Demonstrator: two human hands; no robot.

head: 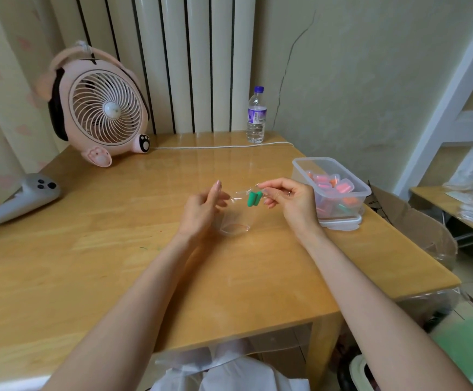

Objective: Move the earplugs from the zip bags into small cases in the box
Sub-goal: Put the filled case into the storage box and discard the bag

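**Item:** clear zip bag (pixel 236 213), held above the desk (pixel 116 249) at centre.
**Contents:** two green earplugs (pixel 253 199), lodged in the bag's upper corner. The red-lined mouth hangs toward the desk.
**Right hand** (pixel 291 201): thumb and fingertips pinched on that upper corner, just beside the plugs.
**Left hand** (pixel 201 210): at 9 o'clock of the bag, fingers loosely straight. Contact with the film cannot be told.
**Destination:** small cases (pixel 342 184) in the open box (pixel 300 165) at 2 o'clock.
**Handling note:** it is probably best to part the mouth first. Both plugs can then be worked down through the film together and caught before they roll.
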